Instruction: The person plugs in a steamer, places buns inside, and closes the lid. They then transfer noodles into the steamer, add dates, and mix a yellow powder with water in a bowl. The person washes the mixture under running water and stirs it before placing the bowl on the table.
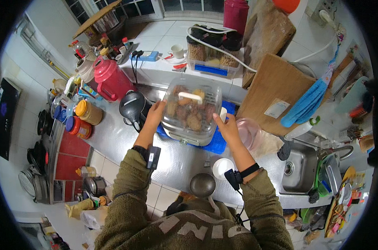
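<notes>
A rectangular electric cooker (176, 135) with a front knob stands before me on or above a blue mat (218, 144). Its clear lid (193, 84) has a white handle (190, 97), and brownish chunks of food (193, 121) show through it. My left hand (155, 112) grips the left side of the cooker, fingers partly hidden behind it. On the opposite side my right hand (226, 125) grips by the white side handle (223, 113), thumb against the lid's edge. Whether the cooker is raised off the mat I cannot tell.
A black electric kettle (134, 107) stands close left, a pink plastic bowl (247, 132) close right. Nearer me are a white bowl (223, 168) and a metal ladle (202, 185). A sink (299, 168) lies right; wooden boards (270, 90) lean behind.
</notes>
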Demonstrator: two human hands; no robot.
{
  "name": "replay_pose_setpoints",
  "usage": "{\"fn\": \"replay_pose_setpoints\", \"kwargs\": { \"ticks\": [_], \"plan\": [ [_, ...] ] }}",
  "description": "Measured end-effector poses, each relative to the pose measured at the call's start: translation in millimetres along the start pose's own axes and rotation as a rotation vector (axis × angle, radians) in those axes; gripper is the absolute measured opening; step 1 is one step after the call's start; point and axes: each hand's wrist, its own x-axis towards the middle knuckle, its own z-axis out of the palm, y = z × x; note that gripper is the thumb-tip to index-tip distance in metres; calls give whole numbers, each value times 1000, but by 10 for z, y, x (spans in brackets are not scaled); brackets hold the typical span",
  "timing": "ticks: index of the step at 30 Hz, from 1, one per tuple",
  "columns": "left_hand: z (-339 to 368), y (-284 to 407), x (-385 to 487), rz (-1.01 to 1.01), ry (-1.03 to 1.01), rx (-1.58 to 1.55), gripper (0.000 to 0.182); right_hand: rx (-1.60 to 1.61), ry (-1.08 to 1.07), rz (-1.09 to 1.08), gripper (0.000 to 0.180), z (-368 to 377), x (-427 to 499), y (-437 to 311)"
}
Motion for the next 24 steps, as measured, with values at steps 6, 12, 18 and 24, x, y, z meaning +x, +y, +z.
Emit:
{"fn": "replay_pose_setpoints", "kwargs": {
  "ticks": [6, 12, 18, 24],
  "plan": [
    [-61, -124, 165, -4, -39, -63, 67, -141, 20, 13, 85, 36, 34, 18],
    [-60, -195, 138, 22, -34, -18, 70, -149, -75, 16, 86, -9, 84, 78],
    [-11, -268, -181, 74, 109, -93, 73, 98, -52, -16, 51, -451, 26, 303],
    [28, -918, -1462, 335, 202, 181, 46, 104, -195, -7, 27, -1617, -556, 668]
  ]
}}
